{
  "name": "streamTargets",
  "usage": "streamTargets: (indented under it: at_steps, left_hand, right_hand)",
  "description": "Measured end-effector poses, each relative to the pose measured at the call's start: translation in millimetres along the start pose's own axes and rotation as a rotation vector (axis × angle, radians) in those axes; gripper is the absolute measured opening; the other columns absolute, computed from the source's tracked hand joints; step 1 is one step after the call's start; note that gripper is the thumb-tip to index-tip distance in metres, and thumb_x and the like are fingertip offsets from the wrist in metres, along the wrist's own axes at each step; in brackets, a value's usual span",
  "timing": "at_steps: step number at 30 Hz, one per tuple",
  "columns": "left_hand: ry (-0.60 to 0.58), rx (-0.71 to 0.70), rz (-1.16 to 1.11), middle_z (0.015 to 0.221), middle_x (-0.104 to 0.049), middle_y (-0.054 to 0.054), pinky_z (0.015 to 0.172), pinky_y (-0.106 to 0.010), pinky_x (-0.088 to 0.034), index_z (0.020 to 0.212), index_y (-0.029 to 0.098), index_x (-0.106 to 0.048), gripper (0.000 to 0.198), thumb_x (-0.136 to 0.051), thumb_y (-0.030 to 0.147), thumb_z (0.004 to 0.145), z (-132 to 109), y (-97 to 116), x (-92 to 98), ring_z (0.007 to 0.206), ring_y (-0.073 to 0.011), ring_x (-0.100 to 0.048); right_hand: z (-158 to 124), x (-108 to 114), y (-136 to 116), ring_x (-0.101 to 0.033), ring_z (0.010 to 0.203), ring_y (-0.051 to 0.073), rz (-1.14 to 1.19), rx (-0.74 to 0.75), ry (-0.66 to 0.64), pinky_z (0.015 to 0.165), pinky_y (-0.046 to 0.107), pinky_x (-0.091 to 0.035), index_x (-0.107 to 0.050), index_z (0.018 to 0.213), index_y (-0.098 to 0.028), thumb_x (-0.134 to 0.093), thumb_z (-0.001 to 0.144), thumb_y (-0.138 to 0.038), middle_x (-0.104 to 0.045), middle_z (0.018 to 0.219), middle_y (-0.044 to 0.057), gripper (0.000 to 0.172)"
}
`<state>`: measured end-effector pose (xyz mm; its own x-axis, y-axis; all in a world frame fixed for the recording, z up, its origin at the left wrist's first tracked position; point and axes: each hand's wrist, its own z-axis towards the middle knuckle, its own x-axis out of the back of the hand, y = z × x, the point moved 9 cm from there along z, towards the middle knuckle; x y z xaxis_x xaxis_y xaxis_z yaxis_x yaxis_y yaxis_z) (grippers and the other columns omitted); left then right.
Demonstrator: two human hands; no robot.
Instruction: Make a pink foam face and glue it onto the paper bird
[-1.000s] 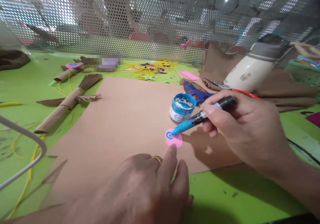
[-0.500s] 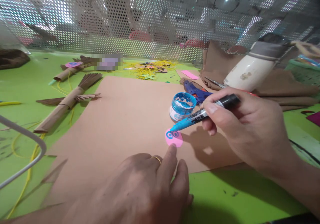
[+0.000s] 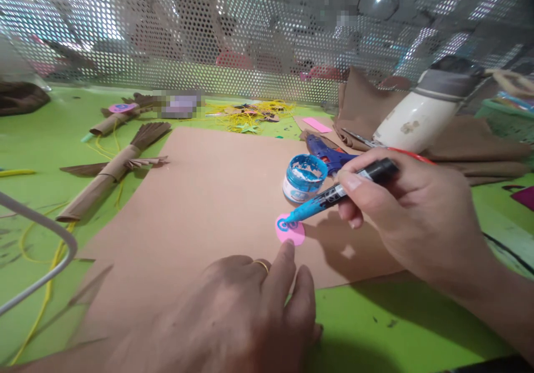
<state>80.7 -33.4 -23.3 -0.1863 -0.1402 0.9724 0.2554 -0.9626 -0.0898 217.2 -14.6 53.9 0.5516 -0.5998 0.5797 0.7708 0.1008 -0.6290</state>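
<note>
My right hand (image 3: 411,217) is closed around a black marker with a blue-painted tip (image 3: 329,199). The tip rests on a small pink paper disc (image 3: 291,230) that bears blue circles. My left hand (image 3: 246,306) lies on a large brown paper sheet (image 3: 208,195), one fingertip pressing the disc's near edge; it wears a ring and holds nothing. A small open pot of blue paint (image 3: 303,177) stands just behind the disc.
A blue glue gun (image 3: 327,153) lies behind the pot. Rolled brown paper figures (image 3: 112,170) sit at the left on the green table (image 3: 396,323). A white bottle (image 3: 421,112) and folded brown paper lie at the right. A perforated metal screen (image 3: 250,34) closes the back.
The marker tip shifted slightly right on the pink disc, back over the second blue circle. My left hand has stayed still.
</note>
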Motion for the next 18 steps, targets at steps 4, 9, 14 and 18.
streamTargets:
  at_steps: [4,9,14,18]
  left_hand:
    - [-0.003,-0.001,-0.004,0.089,-0.060,-0.007,0.053,-0.026,-0.045,0.098,0.016,-0.053,0.017,-0.041,0.016,0.086,1.5,-1.2,1.4,0.056,-0.0129,-0.051]
    - [-0.013,-0.059,-0.027,0.093,-0.060,-0.008,0.051,-0.025,-0.044,0.101,0.017,-0.054,0.018,-0.043,0.021,0.087,-0.8,-1.3,0.4,0.056,-0.0126,-0.050]
    - [-0.024,-0.002,0.011,0.093,-0.060,-0.009,0.049,-0.026,-0.044,0.101,0.016,-0.054,0.019,-0.042,0.019,0.086,-0.9,-1.0,-1.7,0.057,-0.0135,-0.051]
    - [-0.013,0.001,0.003,0.093,-0.060,-0.009,0.051,-0.026,-0.045,0.101,0.016,-0.054,0.020,-0.041,0.018,0.086,-1.4,-2.4,-1.2,0.056,-0.0130,-0.051]
  right_hand:
    - [-0.1,5.5,3.7,-0.053,0.044,0.009,-0.020,-0.008,0.058,0.043,0.020,-0.042,-0.060,0.070,-0.020,-0.056,0.080,-0.027,-0.055,0.049,-0.004,0.013]
    - [1.2,-0.6,-1.3,-0.052,0.046,0.008,0.015,0.029,0.009,0.048,0.020,-0.042,-0.058,0.068,-0.018,-0.055,0.081,-0.025,-0.053,0.050,-0.004,0.015]
    - [1.4,-4.1,-2.4,-0.051,0.046,0.008,0.061,0.018,-0.023,0.048,0.018,-0.043,-0.057,0.069,-0.017,-0.056,0.080,-0.024,-0.054,0.051,-0.004,0.013]
    - [1.4,-1.6,-2.0,-0.050,0.045,0.007,0.030,0.033,-0.009,0.047,0.019,-0.042,-0.058,0.068,-0.018,-0.056,0.080,-0.024,-0.053,0.050,-0.005,0.014]
